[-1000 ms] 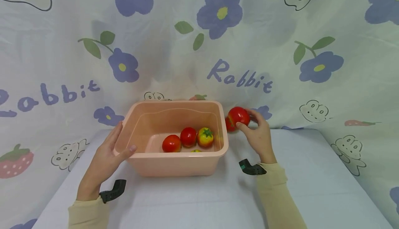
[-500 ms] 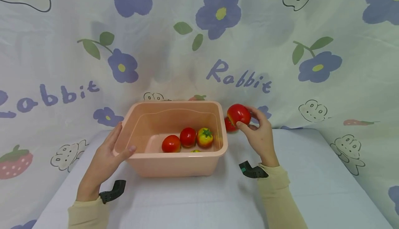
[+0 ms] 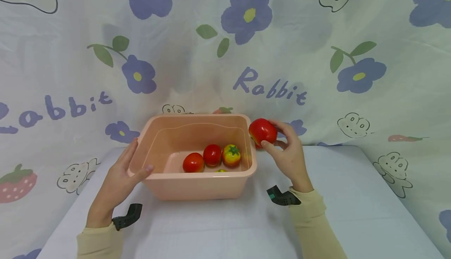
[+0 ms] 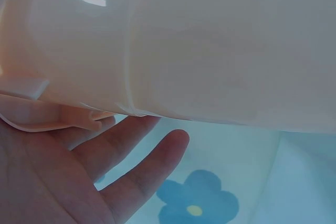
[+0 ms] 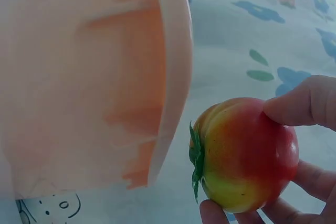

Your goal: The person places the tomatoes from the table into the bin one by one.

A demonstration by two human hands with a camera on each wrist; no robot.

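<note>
My left hand holds the peach plastic bin at its left side, thumb over the front-left rim. In the left wrist view its fingers lie against the outer wall, two of them fairly straight. The right hand grips a red tomato between thumb and fingers, just right of the bin's right rim. The right wrist view shows that this tomato has yellow-green patches and a green leafy top facing the bin. Inside the bin lie red tomatoes and a yellow-red one.
A further red tomato is mostly hidden behind the held one, beside the bin. A yellow bit shows just above the bin's front rim. The white-covered table meets a flower-printed cloth at the back.
The right hand first lifts the tomato slightly, away from the one beside it, then carries it left to the bin's right rim. The left hand and bin stay in place.
</note>
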